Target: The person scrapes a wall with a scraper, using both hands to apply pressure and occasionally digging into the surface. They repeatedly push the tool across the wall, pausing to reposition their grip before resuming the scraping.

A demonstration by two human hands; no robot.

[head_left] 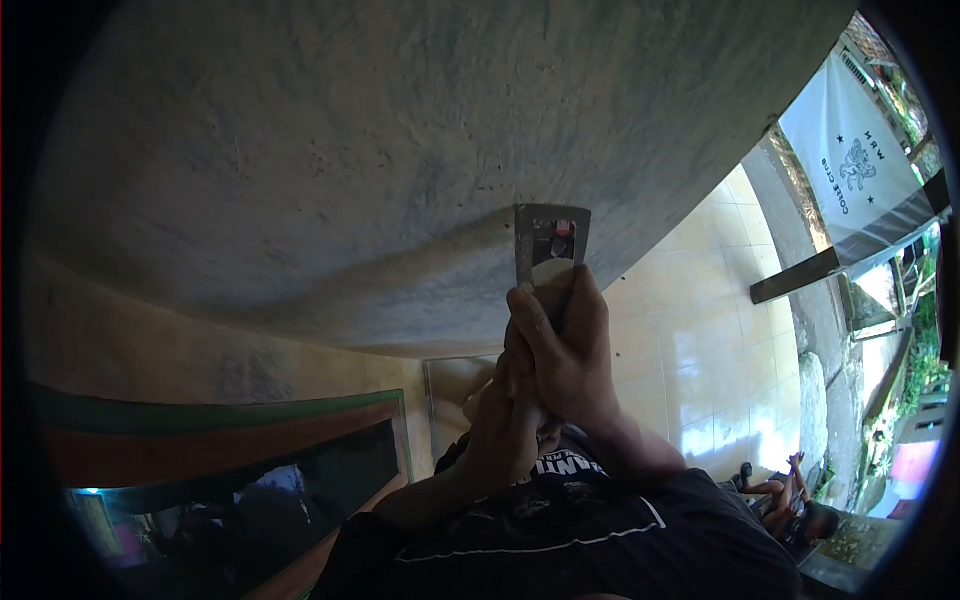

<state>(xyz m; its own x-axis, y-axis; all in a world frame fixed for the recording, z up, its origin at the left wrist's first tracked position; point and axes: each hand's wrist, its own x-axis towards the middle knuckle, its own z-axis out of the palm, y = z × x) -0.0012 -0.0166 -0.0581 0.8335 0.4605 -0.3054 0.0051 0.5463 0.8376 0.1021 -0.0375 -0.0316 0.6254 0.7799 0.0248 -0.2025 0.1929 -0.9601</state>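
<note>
A flat metal scraper (pixel 553 240) with a wide blade is held up against the grey, rough wall surface (pixel 350 170). Wrapped round the scraper's handle is my right hand (pixel 575 350), its thumb lying along the handle just below the blade. My left hand (pixel 505 420) is closed lower down, pressed against my right hand and round the lower part of the handle. The blade's top edge appears to touch the wall. Most of the handle is hidden by the fingers.
A dark window (pixel 250 510) with a green and brown frame is at the lower left. Shiny floor tiles (pixel 690 320) lie at the right. Beyond them hang a printed banner (pixel 850 160) and a dark post (pixel 800 278). A seated person (pixel 785 500) is at the lower right.
</note>
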